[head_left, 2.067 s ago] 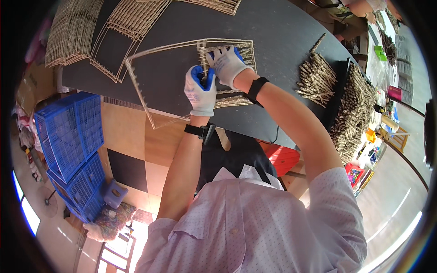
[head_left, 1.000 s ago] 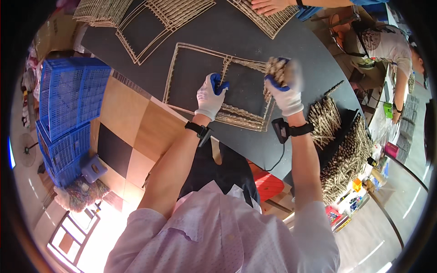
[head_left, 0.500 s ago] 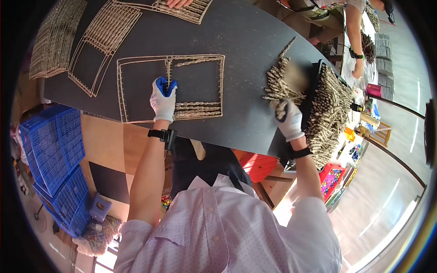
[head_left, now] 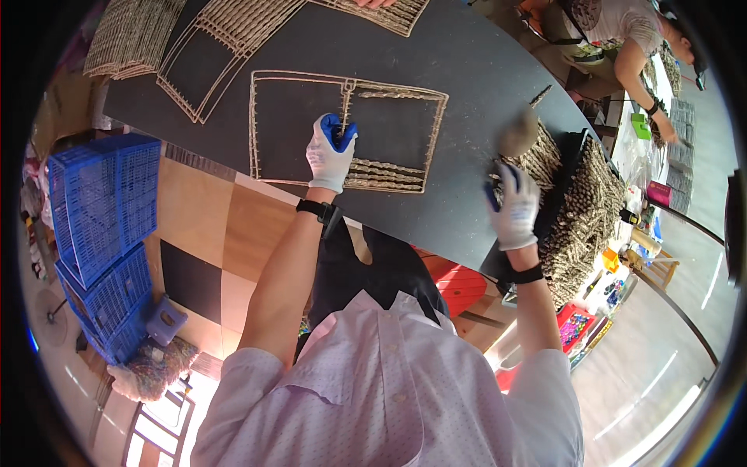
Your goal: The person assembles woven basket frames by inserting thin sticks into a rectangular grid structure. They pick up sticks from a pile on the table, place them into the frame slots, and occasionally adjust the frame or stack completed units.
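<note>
A rectangular wire frame with short prongs along its sides lies on the dark table. Several twisted straw-coloured strips fill the lower part of its right half, and one strip lies at the upper edge. My left hand, in a white glove with blue fingertips, is closed around the frame's middle bar. At the right, my gloved right hand is beside a loose bunch of twisted strips. Its thumb and fingers are apart, somewhat blurred, and no strip shows in them.
A black tray heaped with twisted strips stands at the right edge. Partly woven frames and a stack of woven panels lie at the far left. Another person's hand shows at the top. Blue crates stand left.
The view has shifted, so the table things appear farther right and higher. My right hand, earlier curled at the loose strips, now has its fingers apart. My left hand keeps its hold on the bar.
</note>
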Action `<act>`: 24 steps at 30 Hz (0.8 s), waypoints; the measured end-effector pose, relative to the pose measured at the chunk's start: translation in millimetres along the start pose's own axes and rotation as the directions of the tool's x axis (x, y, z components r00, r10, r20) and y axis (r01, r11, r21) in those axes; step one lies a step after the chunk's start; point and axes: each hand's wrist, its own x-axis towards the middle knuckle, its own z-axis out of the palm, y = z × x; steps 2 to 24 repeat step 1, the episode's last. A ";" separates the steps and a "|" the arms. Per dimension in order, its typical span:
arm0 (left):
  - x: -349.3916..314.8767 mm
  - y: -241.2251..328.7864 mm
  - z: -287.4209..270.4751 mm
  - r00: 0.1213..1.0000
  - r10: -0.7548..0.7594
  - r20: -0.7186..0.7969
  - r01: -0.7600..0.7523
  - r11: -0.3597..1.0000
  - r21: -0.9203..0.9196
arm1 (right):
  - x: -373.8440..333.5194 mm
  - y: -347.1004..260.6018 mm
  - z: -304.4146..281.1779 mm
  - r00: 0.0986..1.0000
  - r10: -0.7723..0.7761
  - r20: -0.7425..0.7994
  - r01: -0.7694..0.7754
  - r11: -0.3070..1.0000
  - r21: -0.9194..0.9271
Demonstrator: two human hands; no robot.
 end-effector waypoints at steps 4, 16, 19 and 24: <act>-3.1 -2.2 1.5 0.998 0.057 -0.012 -0.057 0.998 0.014 | -1.5 -1.8 -0.5 1.000 0.000 0.008 0.000 1.000 -0.005; -3.1 -2.2 1.5 0.998 0.057 -0.012 -0.057 0.998 0.014 | -1.5 -1.8 -0.5 1.000 0.000 0.008 0.000 1.000 -0.005; -3.1 -2.2 1.5 0.998 0.057 -0.012 -0.057 0.998 0.014 | -1.5 -1.8 -0.5 1.000 0.000 0.008 0.000 1.000 -0.005; -3.1 -2.2 1.5 0.998 0.057 -0.012 -0.057 0.998 0.014 | -1.5 -1.8 -0.5 1.000 0.000 0.008 0.000 1.000 -0.005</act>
